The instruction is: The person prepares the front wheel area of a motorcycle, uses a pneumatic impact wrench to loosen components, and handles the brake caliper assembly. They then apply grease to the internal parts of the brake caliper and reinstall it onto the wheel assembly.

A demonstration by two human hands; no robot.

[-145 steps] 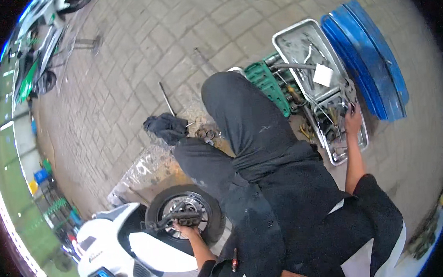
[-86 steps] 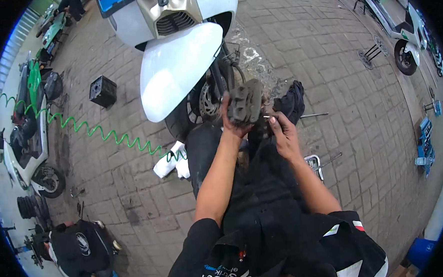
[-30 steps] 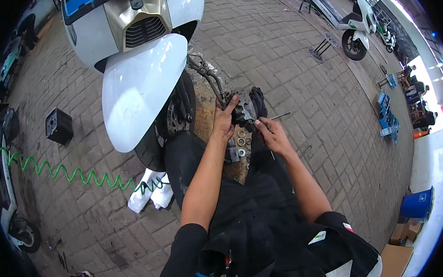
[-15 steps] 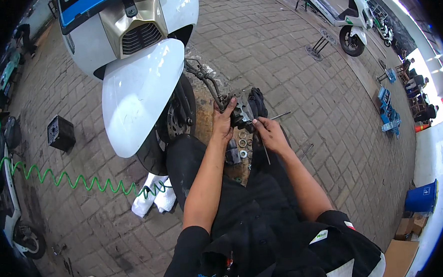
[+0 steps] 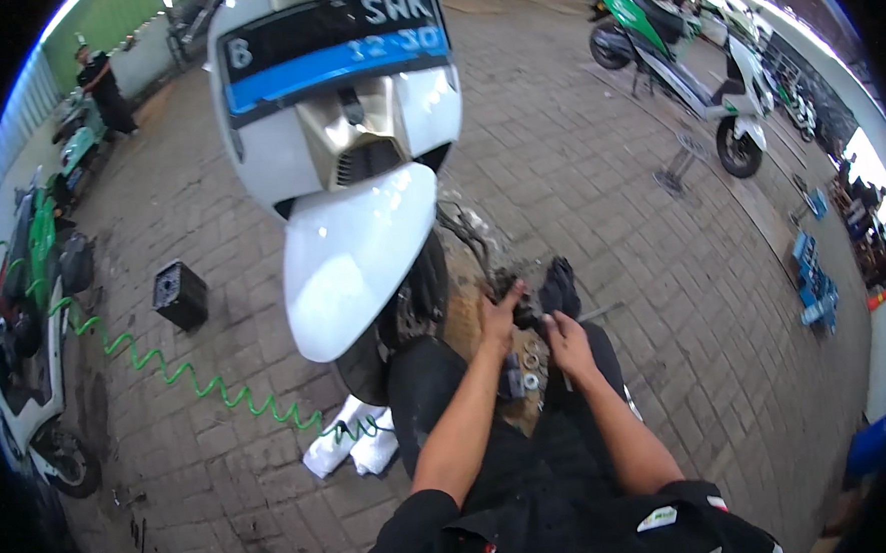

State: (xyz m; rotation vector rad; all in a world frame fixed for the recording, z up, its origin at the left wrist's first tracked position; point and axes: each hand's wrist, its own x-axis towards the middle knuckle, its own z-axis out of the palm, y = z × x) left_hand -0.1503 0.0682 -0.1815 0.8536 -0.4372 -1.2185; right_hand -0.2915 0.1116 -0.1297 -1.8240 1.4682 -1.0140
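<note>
My left hand (image 5: 498, 317) is closed around a dark brake caliper (image 5: 525, 312), which a hose connects to the white scooter (image 5: 362, 261). My right hand (image 5: 568, 342) sits against the caliper's right side, its fingers pinched. A thin metal rod (image 5: 568, 381) sticks out below that fist, blurred here. Between my knees, a stained board (image 5: 517, 413) carries several metal rings (image 5: 532, 381) and a dark block-like part (image 5: 511, 378). Just past my right hand lies a crumpled black cloth or glove (image 5: 559, 288). Beside it a long, thin metal tool (image 5: 602, 311) rests on the paving.
White cloths (image 5: 356, 439) lie left of my knee, at the end of a coiled green air hose (image 5: 208, 387). A black box (image 5: 180, 295) stands farther left. Parked scooters (image 5: 44, 398) line the left side. Blue tool trays (image 5: 814, 285) lie right; another person (image 5: 105, 89) stands far left.
The view has tilted up and shifted, so the scooter and my hands appear farther right and lower. Both hands stay at the caliper, which now looks turned or more covered by them.
</note>
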